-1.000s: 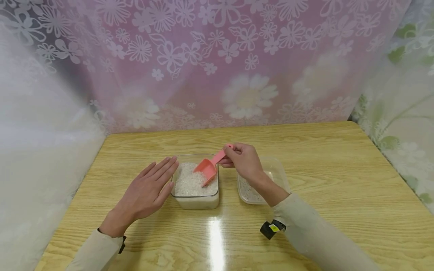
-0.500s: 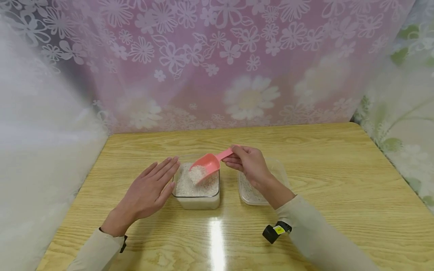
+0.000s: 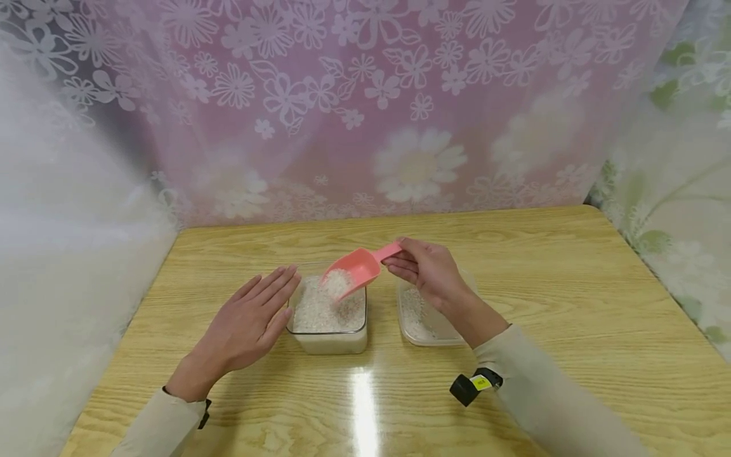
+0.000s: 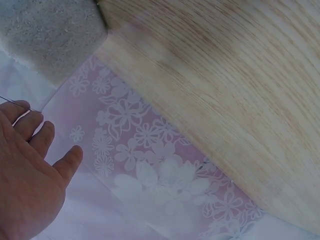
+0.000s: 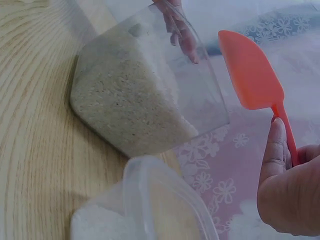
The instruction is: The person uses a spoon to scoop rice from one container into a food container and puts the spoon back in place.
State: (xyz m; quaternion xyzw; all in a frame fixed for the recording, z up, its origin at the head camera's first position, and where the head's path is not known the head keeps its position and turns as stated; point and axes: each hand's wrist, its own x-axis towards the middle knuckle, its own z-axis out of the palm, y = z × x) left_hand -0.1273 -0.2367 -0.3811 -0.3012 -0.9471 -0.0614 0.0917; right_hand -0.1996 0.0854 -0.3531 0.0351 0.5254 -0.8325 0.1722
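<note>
Landmark: a clear, square-cornered container (image 3: 331, 344) with a dark-looking rim, standing on a yellow wood-grain table (image 3: 542, 273) and filled well up with white rice (image 3: 320, 317). Above its right part, clear of the rim in the right wrist view, is a coral-pink plastic scoop (image 3: 361, 266), tilted, its mouth toward the container's left side and a heap of rice grains (image 3: 336, 283) in its front. The right hand (image 3: 431, 274), above and to the right of the container, pinches the scoop's handle between thumb and fingers. The left hand (image 3: 251, 317) is at the container's left side, fingers straight, gripping nothing; firm contact cannot be confirmed. The hands are apart. Right of the container, separated by a gap, stands a translucent, round-cornered plastic tub (image 3: 428, 343) holding some rice, partly hidden by the right hand and wrist.
</note>
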